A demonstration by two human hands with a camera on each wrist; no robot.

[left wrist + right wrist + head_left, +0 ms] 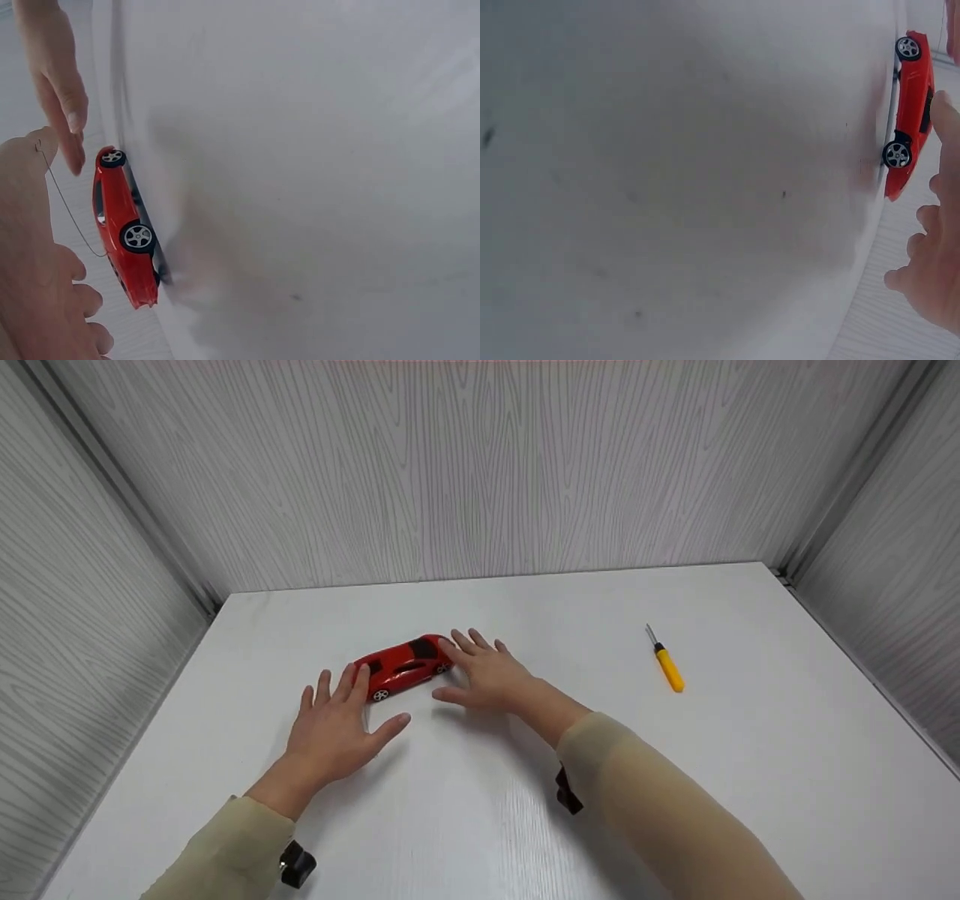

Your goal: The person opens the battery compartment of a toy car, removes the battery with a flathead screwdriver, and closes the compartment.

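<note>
The place was a kind of booth: wood-patterned walls [480,472] stood behind the table [555,622] and also along its left and right sides.

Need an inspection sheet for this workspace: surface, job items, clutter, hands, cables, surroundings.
Surface: white table; dark specks in right wrist view, on table or lens unclear.
Job's things: red toy car, wheels down.
Clutter: yellow-handled screwdriver lying to the right, apart from both hands.
Left hand: fingers extended at the car's left end in head view; contact unclear.
Right hand: fingers spread at the car's right end; contact unclear.
Cables: none identifiable; thin dark line in left wrist view, nature unclear.
Surroundings: grey wood-grain panels behind and at both sides.
</note>
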